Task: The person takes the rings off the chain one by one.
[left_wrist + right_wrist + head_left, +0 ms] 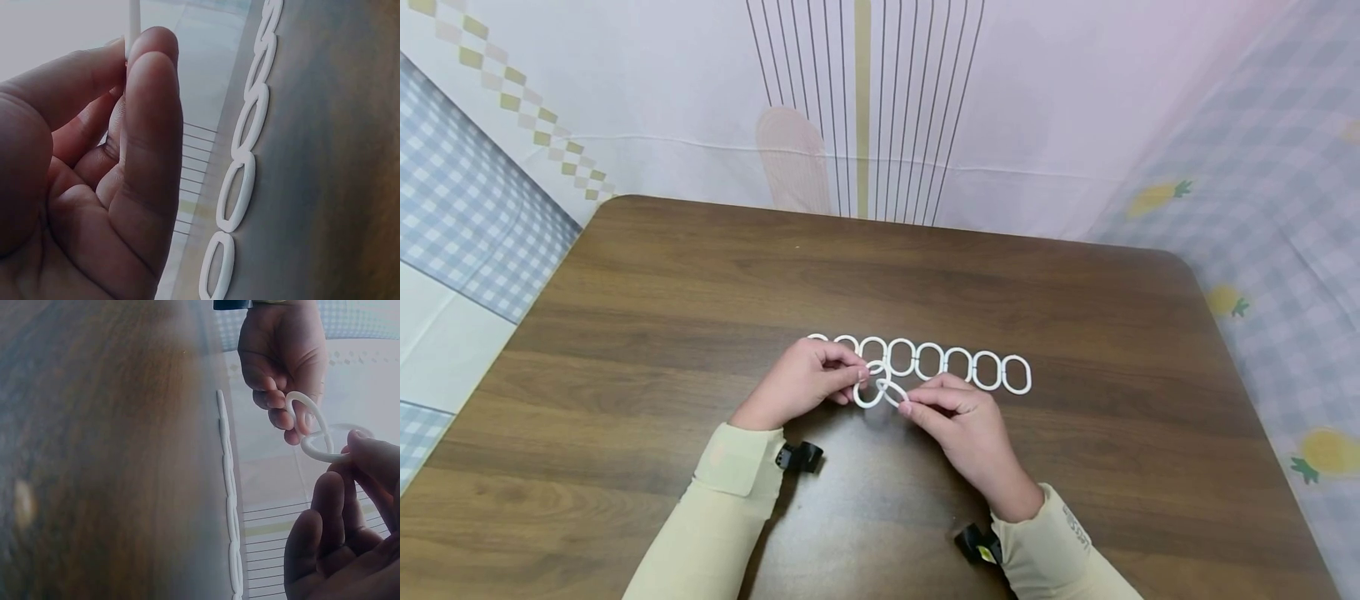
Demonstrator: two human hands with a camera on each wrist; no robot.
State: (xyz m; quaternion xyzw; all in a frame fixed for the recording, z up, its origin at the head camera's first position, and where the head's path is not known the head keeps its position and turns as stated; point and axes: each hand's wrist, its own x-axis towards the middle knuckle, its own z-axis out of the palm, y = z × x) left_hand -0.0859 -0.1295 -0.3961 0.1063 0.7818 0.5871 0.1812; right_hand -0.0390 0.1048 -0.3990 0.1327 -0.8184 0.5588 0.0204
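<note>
My left hand [797, 382] pinches a white oval ring [310, 401] between thumb and fingers, held above the table. My right hand [966, 423] pinches a second white oval ring [319, 455] by its outer end. The two rings cross each other between the hands and look threaded through one another in the right wrist view; whether either has a gap there cannot be made out. Just beyond the hands, a row of several similar rings [930, 345] lies end-on side by side on the table. The fingers partly cover the row in the head view.
The brown wooden table [700, 275] has rounded far corners. A patterned cloth [1037, 108] hangs behind its far edge, and checked cloth [1285, 250] hangs at the right. Black devices [801, 457] sit at both wrists, by the pale sleeves.
</note>
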